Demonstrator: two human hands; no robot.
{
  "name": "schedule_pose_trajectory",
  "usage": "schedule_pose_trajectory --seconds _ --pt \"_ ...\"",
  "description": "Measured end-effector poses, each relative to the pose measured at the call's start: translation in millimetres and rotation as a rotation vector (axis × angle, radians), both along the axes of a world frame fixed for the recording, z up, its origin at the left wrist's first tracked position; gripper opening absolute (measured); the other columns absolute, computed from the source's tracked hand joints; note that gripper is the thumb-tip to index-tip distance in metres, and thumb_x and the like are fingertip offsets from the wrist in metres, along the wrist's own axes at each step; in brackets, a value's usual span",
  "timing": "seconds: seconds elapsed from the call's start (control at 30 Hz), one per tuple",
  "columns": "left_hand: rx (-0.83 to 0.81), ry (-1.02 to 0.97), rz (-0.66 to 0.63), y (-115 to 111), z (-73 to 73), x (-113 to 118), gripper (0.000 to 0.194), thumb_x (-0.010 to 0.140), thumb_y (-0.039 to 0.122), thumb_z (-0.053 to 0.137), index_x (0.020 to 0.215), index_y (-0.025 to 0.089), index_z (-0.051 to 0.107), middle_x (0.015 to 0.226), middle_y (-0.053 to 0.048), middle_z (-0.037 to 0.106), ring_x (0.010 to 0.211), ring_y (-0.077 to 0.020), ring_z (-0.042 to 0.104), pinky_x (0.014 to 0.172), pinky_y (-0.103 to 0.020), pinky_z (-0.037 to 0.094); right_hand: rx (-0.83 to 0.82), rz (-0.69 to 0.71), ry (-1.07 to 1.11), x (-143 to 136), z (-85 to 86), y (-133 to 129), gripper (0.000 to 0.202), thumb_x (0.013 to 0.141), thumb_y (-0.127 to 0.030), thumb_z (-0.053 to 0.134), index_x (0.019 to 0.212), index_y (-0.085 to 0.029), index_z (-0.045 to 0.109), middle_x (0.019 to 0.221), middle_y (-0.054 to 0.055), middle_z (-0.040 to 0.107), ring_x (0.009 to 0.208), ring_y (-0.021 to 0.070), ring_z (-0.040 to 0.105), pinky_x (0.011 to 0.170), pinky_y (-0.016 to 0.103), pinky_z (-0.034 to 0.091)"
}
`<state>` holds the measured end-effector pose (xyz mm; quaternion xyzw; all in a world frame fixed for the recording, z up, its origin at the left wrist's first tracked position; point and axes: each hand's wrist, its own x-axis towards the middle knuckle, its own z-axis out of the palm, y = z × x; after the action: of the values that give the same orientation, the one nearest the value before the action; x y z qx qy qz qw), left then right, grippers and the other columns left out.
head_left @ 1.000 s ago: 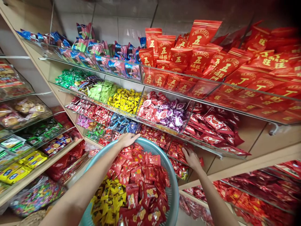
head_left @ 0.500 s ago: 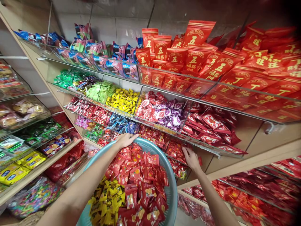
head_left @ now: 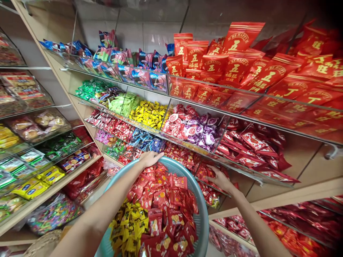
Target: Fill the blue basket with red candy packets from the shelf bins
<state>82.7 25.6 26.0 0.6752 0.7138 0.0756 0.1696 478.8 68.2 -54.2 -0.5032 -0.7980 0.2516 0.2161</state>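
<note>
Facing upward, round basket (head_left: pixel 205 214), left fingers (head_left: pixel 157 156) over rim (head_left: pixel 180 165), grip unclear, right fingers (head_left: pixel 215 170) parted

Reads "BE HAPPY" and "五福臨門" on glossy red foil packets (head_left: pixel 242 38) at one o'clock, "旺" on gold-printed red pouches (head_left: pixel 318 67) at two, "SNICKERS" on a dark plastic wrapper (head_left: pixel 105 96) at ten.

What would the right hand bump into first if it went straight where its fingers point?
Probably the small, shiny red plastic candy packets on the shelf, right by the fingertips of the right hand. It may already touch them; the depth is unclear.
</note>
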Motion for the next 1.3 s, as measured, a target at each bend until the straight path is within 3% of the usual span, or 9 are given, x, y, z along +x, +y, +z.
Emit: schedule_pose_trajectory --seconds 0.17,0.37,0.47,0.57,0.73,0.93,1.1,1.23,1.3 --pt "-0.005 -0.013 0.002 -2 3.6 1 0.077 0.068 0.076 0.008 0.087 0.03 0.067 0.09 -0.004 0.068 0.089 -0.0266 0.059 0.075 -0.036 0.042 0.015 -0.083 0.161 -4 6.1 -5 0.053 0.065 -0.04 0.062 0.112 -0.017 0.051 0.113 0.01 0.056 0.105 0.0228 0.051 0.092 0.038 0.038" --pt "-0.003 -0.025 -0.006 -1 4.4 0 0.078 0.067 0.077 0.007 0.084 0.03 0.067 0.088 -0.004 0.068 0.087 -0.0271 0.059 0.073 -0.036 0.042 0.04 -0.415 0.479 -4 22.6 -21 0.051 0.059 -0.046 0.067 0.096 -0.013 0.057 0.095 0.01 0.063 0.087 0.0226 0.058 0.082 0.038 0.045" --pt "-0.006 -0.025 -0.007 -1 5.2 0 0.078 0.067 0.077 0.007 0.084 0.029 0.067 0.089 -0.005 0.068 0.086 -0.0266 0.059 0.072 -0.035 0.042 0.039 -0.565 0.688 -2 30.9 -44 0.052 0.059 -0.045 0.068 0.098 -0.013 0.056 0.094 0.009 0.063 0.088 0.0213 0.058 0.084 0.037 0.045" --pt "-0.004 -0.024 -0.004 -1 6.2 1 0.078 0.068 0.076 0.008 0.085 0.03 0.067 0.089 -0.005 0.068 0.087 -0.0265 0.059 0.073 -0.035 0.042 0.061 -0.621 0.767 -4 39.7 -80 0.053 0.063 -0.042 0.067 0.107 -0.016 0.053 0.095 0.008 0.063 0.09 0.0192 0.058 0.087 0.035 0.044" --pt "0.005 -0.021 -0.002 -2 6.2 1 0.076 0.068 0.076 0.009 0.085 0.03 0.067 0.089 -0.005 0.068 0.087 -0.0261 0.06 0.073 -0.034 0.042 0.017 -0.358 0.58 -39 68.5 -125 0.052 0.066 -0.038 0.065 0.113 -0.021 0.05 0.099 0.007 0.062 0.091 0.0195 0.058 0.082 0.034 0.047" --pt "-0.001 -0.038 0.007 -5 3.8 0 0.077 0.068 0.076 0.008 0.084 0.03 0.067 0.087 -0.004 0.068 0.087 -0.0253 0.06 0.072 -0.033 0.042 0.01 0.039 0.402 -123 103.3 -102 0.049 0.067 -0.037 0.065 0.111 -0.024 0.049 0.105 0.006 0.058 0.098 0.021 0.053 0.087 0.038 0.042" --pt "0.006 -0.05 0.013 -4 1.3 -1 0.074 0.069 0.076 0.011 0.083 0.029 0.067 0.088 -0.004 0.068 0.088 -0.0255 0.06 0.073 -0.033 0.042 -0.126 0.161 0.554 -161 98.4 -71 0.049 0.067 -0.036 0.066 0.108 -0.022 0.043 0.101 0.005 0.057 0.083 0.0153 0.055 0.073 0.031 0.046" --pt "0.011 -0.067 0.019 -3 -1.9 -2 0.072 0.07 0.075 0.014 0.083 0.029 0.067 0.089 -0.004 0.068 0.089 -0.0244 0.06 0.074 -0.031 0.042 -0.177 0.185 0.558 -164 85.1 -63 0.063 0.066 -0.035 0.066 0.12 -0.024 0.035 0.097 0.003 0.056 0.075 0.0121 0.054 0.063 0.026 0.046" --pt "0.02 -0.078 0.014 -3 -3.7 -3 0.071 0.07 0.074 0.014 0.083 0.028 0.067 0.089 -0.004 0.068 0.089 -0.0236 0.06 0.074 -0.03 0.041 -0.2 0.191 0.51 -161 78.3 -62 0.06 0.068 -0.036 0.064 0.12 -0.023 0.037 0.089 0.001 0.056 0.07 0.0112 0.053 0.062 0.026 0.046"
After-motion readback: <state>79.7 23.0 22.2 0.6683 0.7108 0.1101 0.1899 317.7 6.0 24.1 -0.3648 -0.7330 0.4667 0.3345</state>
